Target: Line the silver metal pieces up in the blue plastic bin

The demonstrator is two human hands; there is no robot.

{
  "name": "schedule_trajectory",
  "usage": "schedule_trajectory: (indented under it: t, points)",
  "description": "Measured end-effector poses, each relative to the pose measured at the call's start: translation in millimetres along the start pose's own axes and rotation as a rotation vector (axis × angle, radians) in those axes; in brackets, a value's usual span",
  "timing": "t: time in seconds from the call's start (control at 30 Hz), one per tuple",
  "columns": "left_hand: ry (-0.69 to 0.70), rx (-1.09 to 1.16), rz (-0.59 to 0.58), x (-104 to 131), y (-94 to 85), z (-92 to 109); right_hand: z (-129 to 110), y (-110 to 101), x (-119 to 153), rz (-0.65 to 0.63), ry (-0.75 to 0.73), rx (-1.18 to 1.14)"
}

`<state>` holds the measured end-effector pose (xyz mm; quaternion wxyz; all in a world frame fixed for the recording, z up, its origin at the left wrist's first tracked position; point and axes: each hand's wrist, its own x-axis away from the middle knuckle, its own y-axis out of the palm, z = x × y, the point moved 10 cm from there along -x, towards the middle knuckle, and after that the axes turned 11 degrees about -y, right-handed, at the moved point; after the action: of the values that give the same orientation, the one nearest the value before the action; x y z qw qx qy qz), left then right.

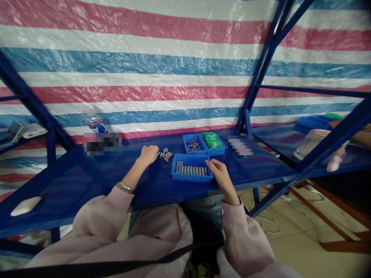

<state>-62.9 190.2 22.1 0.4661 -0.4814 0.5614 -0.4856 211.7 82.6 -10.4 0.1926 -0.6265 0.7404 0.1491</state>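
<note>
My left hand (148,155) rests on the blue table with its fingers curled in, just left of a loose cluster of small metal cylinders (166,155). Something small and grey shows at its fingertips, too small to make out. My right hand (219,171) is closed on the right end of a blue plastic bin (191,178), thumb and fingers at the rim. Inside that bin, short metal cylinders (193,170) stand in a row, with a few more at the back left corner.
Behind the bin are a second blue bin (188,151) of small metal parts and one with green plastic packets (212,140). A bottle (97,122) stands back left, a white mouse-shaped object (26,205) front left. Blue frame posts (262,65) rise right; another person's arm (362,136) shows beyond.
</note>
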Motion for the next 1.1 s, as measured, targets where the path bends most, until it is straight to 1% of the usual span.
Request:
schedule_trajectory:
  t: [0.17,0.27,0.33,0.4,0.47,0.5,0.6,0.67,0.77,0.8,0.87,0.97,1.1]
  points:
    - [-0.008,0.015,0.019,1,-3.5,1,-1,0,-1,-0.005,-0.008,-0.002]
    - [-0.009,0.03,0.049,2,-8.8,0,-1,0,-1,-0.002,-0.009,-0.005]
    - [-0.006,0.058,0.103,2,-17.2,1,-2,0,-1,0.0,-0.01,0.0]
    - [0.038,0.146,0.193,3,-30.8,6,-2,-1,-1,0.002,-0.014,0.009]
    - [0.148,0.302,0.273,8,-45.3,19,-2,-1,-1,0.005,-0.021,0.018]
    - [0.223,0.388,0.293,13,-51.6,28,-2,-2,-1,0.005,-0.023,0.02]
    - [0.424,0.574,0.277,31,-64.1,59,-1,-1,-1,0.005,-0.018,0.02]
    - [0.478,0.604,0.238,44,-67.6,79,0,-1,-1,0.002,-0.009,0.017]
    - [0.593,0.513,0.136,67,-63.6,113,-2,0,0,0.006,-0.003,0.025]
    - [0.634,0.46,0.118,74,-61.0,123,-3,1,0,0.008,-0.003,0.031]
    - [0.67,0.354,0.109,81,-54.4,136,-4,1,0,0.01,-0.004,0.039]
    - [0.646,0.251,0.12,80,-44.6,141,-5,2,1,0.006,-0.002,0.036]
    - [0.616,0.211,0.092,74,-36.1,140,-3,2,1,0.001,-0.007,0.03]
